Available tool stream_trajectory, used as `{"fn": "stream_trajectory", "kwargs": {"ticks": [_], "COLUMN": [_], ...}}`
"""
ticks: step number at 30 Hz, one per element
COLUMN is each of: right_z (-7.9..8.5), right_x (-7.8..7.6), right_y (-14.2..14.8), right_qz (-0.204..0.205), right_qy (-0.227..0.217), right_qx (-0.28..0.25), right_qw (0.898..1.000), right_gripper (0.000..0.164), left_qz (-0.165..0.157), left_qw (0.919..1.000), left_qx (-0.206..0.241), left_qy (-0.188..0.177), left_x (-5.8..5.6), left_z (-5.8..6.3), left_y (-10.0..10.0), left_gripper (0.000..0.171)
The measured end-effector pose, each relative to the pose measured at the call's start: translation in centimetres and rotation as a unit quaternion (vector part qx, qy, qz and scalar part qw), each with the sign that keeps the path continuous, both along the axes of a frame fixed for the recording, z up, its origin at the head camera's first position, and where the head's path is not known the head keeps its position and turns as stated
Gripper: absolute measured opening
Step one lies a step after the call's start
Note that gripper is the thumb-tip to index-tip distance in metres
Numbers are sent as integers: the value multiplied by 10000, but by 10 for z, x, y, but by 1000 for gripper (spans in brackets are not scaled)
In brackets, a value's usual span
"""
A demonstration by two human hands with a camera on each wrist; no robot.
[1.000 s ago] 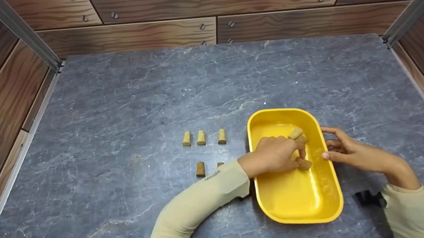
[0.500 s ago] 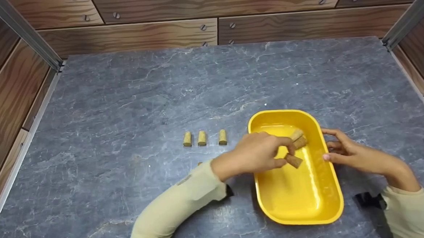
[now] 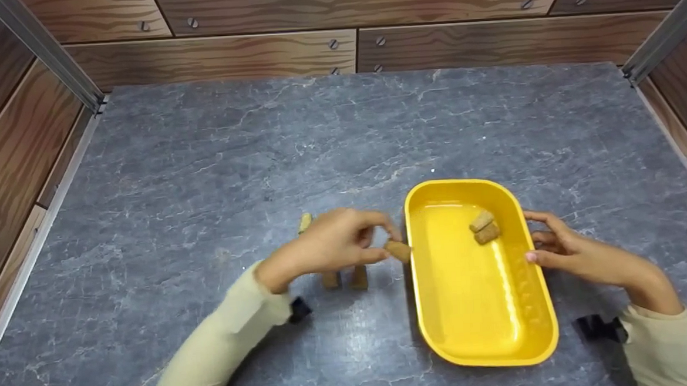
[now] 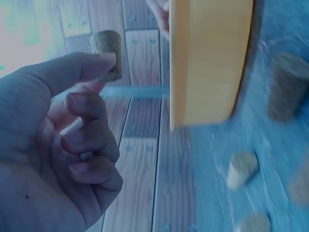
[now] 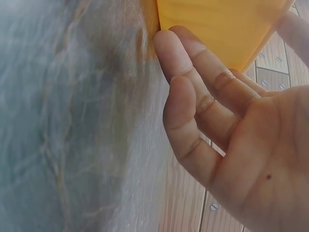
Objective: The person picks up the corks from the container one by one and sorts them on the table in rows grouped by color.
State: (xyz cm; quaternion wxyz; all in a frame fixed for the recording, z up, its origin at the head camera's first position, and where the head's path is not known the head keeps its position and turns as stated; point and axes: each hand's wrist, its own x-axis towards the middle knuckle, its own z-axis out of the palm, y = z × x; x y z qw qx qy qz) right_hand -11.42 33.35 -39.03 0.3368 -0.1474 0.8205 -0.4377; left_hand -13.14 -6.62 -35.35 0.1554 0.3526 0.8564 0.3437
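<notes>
In the head view my left hand (image 3: 337,240) pinches a brown cork stopper (image 3: 397,250) between thumb and forefinger, just outside the left rim of a yellow tray (image 3: 444,323). The left wrist view shows this cork (image 4: 107,43) at the fingertips, the other fingers curled. My right hand (image 3: 579,251) rests its fingers against the tray's right outer wall, thumb at the rim. In the right wrist view those fingers (image 5: 178,104) are loosely bent beside the yellow wall. A light cork (image 3: 481,221) and a browner cork (image 3: 487,233) lie together inside the tray.
On the grey marbled table (image 3: 247,151), a light cork (image 3: 305,221) shows behind my left hand, which hides others. Two dark corks, a left one (image 3: 330,280) and a right one (image 3: 358,277), stand just below it. Wood-patterned panels (image 3: 213,58) enclose the table.
My left hand has lifted the brown cork out of the tray and carried it left past the rim. My right hand stays at the tray's side.
</notes>
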Motion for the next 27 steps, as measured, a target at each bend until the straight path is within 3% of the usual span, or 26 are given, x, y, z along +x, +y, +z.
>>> {"fn": "stream_trajectory", "kwargs": {"ticks": [5, 12, 16, 22, 27], "right_z": [0, -1, -1, -1, 0], "right_x": [0, -1, -1, -1, -1], "right_y": [1, 0, -1, 0, 0], "right_qz": [-25, 142, 113, 38, 23], "right_qy": [-43, -14, -46, 3, -5], "right_qx": [56, -362, -320, -148, -99], "right_qw": [10000, 9992, 9994, 9999, 9999], "right_gripper": [70, 65, 66, 68, 68], "left_qz": [192, 349, 461, 805, 978], "left_qw": [9984, 9938, 9902, 9860, 9852], "left_qx": [374, 462, 485, 337, 74], "left_qy": [-376, -952, -1229, -1418, -1405], "left_x": [6, 14, 16, 17, 15], "left_z": [-7, -27, -38, -46, -51], "left_y": [-37, -78, -97, -119, -126], "left_gripper": [24, 23, 22, 21, 19]}}
